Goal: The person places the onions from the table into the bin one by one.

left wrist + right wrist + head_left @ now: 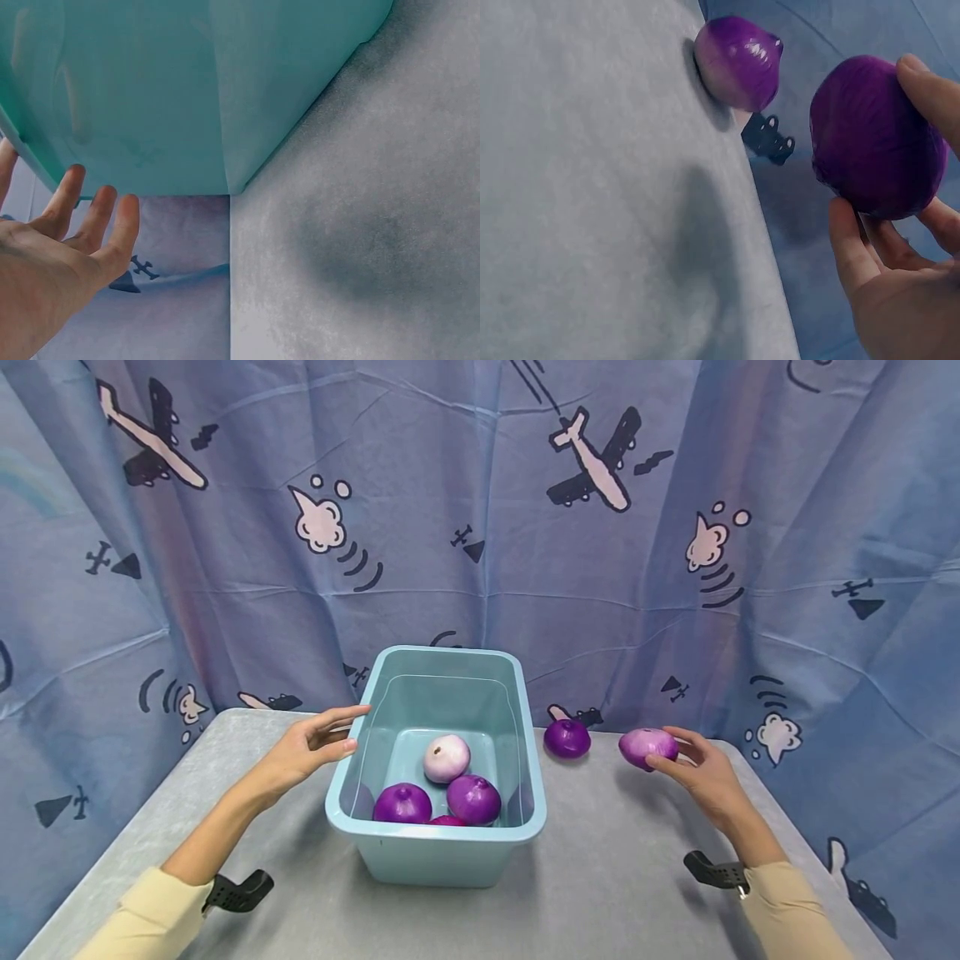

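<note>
My right hand (pixel 703 772) holds a purple onion (pixel 647 748) above the table's right side, thumb and fingers round it; the right wrist view shows the same onion (pixel 877 139) up close. A second purple onion (pixel 567 739) lies on the table between that hand and the light-blue bin (pixel 442 832). At the bin's left rim is my left hand (pixel 303 747), its fingers extended and fingertips right by the edge. Inside the bin are a pale onion (pixel 447 758), two purple onions, one to the left (pixel 402 803), and a reddish item (pixel 447 820) mostly hidden by the front rim.
A grey-covered table (pixel 600 877) carries the bin near its middle. Behind it hangs a blue curtain (pixel 420 510) printed with planes, close to the table's back edge. Each wrist wears a black band, one on the left (pixel 238 891).
</note>
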A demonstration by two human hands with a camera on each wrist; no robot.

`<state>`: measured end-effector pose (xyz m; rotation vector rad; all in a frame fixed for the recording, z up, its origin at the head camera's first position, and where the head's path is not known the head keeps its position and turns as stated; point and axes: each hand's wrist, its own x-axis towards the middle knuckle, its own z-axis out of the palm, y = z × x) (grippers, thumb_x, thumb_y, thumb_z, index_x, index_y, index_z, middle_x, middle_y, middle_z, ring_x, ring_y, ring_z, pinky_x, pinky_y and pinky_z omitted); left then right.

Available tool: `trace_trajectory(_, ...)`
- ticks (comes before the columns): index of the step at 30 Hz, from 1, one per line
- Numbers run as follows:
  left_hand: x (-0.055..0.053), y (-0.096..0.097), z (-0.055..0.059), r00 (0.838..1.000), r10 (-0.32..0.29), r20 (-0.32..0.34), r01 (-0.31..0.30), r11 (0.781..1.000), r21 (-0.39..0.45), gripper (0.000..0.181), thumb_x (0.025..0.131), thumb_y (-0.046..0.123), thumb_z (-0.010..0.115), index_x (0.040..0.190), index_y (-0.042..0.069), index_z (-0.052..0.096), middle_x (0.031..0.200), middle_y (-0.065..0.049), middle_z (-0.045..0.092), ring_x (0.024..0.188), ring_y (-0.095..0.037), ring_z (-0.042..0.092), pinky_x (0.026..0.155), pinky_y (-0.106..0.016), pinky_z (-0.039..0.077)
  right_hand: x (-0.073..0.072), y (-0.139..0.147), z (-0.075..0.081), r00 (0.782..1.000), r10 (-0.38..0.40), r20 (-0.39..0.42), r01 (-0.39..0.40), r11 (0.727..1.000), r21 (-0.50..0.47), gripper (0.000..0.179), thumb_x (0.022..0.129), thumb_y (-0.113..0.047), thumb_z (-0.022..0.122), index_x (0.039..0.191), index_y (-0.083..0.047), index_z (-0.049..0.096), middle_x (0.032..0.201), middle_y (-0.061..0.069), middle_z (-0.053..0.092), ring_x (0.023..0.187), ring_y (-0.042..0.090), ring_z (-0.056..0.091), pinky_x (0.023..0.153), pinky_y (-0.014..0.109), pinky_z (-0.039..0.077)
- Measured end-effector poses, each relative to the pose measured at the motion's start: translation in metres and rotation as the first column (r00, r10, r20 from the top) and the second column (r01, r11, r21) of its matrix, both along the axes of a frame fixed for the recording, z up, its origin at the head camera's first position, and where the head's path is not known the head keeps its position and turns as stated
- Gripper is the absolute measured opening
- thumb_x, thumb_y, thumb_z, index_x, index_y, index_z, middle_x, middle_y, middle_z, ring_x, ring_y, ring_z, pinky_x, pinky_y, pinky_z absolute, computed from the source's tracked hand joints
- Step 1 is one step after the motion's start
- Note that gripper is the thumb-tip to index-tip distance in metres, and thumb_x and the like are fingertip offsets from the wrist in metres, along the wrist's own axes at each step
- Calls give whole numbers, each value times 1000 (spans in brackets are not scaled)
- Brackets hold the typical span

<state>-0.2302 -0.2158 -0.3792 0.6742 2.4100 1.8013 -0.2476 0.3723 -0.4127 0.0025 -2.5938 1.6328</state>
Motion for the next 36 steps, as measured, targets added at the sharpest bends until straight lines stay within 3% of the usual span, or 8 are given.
trace_trajectory(7, 0, 0, 0, 1000, -10, 6, 10, 1000, 13, 53, 101, 19, 66, 151, 12, 50, 148, -15, 50, 135, -37, 45, 101, -27, 44, 5, -8, 14, 997, 74, -17, -73, 997, 33, 77, 93, -28, 79, 153, -3, 38, 150, 22, 39, 131, 40, 41, 84, 17, 49)
trace_trajectory(11, 0, 0, 0, 1000, -6, 8, 6, 1000, 10, 53, 101, 19, 67, 151, 12, 51, 148, -15, 51, 135, -36, 45, 101, -28, 44, 8, -13, 23, 994, 112, -13, -110, 991, 72, 77, 93, -28, 78, 154, -3, 38, 153, 24, 37, 137, 44, 37, 93, 26, 50)
trace_trajectory(14, -1, 0, 0, 1000, 3, 8, -3, 1000, 2, 53, 101, 20, 67, 151, 12, 51, 148, -15, 51, 135, -35, 46, 103, -33, 44, 11, -18, 30, 990, 139, -13, -138, 988, 72, 76, 94, -28, 77, 154, -4, 38, 154, 23, 37, 138, 45, 36, 96, 29, 49)
trace_trajectory(17, -1, 1, 0, 1000, 12, 8, -12, 1000, -8, 53, 101, 21, 67, 151, 13, 51, 148, -14, 50, 135, -35, 46, 106, -42, 42, 14, -24, 37, 984, 177, -32, -176, 984, 36, 73, 93, -24, 78, 153, -4, 40, 153, 22, 38, 138, 44, 38, 93, 22, 49)
trace_trajectory(21, -1, 1, -1, 1000, 13, 9, -12, 1000, -8, 53, 101, 21, 67, 151, 13, 51, 148, -14, 50, 135, -35, 46, 106, -46, 40, 16, -32, 45, 973, 224, -65, -224, 975, 3, 70, 93, -19, 78, 151, -4, 42, 150, 21, 40, 135, 36, 44, 90, 18, 48)
trace_trajectory(28, 0, 0, -2, 1000, 8, 12, -8, 1000, -1, 53, 101, 20, 67, 151, 12, 51, 148, -15, 50, 134, -36, 46, 101, -29, 45, 17, -44, 55, 957, 273, -96, -277, 960, -31, 65, 93, -13, 77, 150, -6, 45, 144, 17, 45, 128, 16, 51, 92, 22, 50)
trace_trajectory(31, 0, 0, -1, 1000, 12, 10, -11, 1000, -8, 53, 100, 21, 67, 150, 12, 51, 147, -15, 51, 134, -35, 47, 102, -31, 45, 17, -51, 60, 950, 290, -119, -296, 955, -34, 63, 94, -11, 76, 149, -6, 47, 142, 16, 47, 124, 10, 53, 93, 22, 49)
trace_trajectory(36, 0, 0, 0, 1000, 17, 10, -16, 1000, -13, 53, 100, 21, 67, 150, 12, 51, 148, -15, 51, 134, -34, 47, 105, -40, 43, 15, -62, 68, 940, 310, -141, -319, 947, -46, 62, 93, -10, 76, 149, -8, 48, 141, 15, 48, 124, 12, 54, 93, 24, 50)
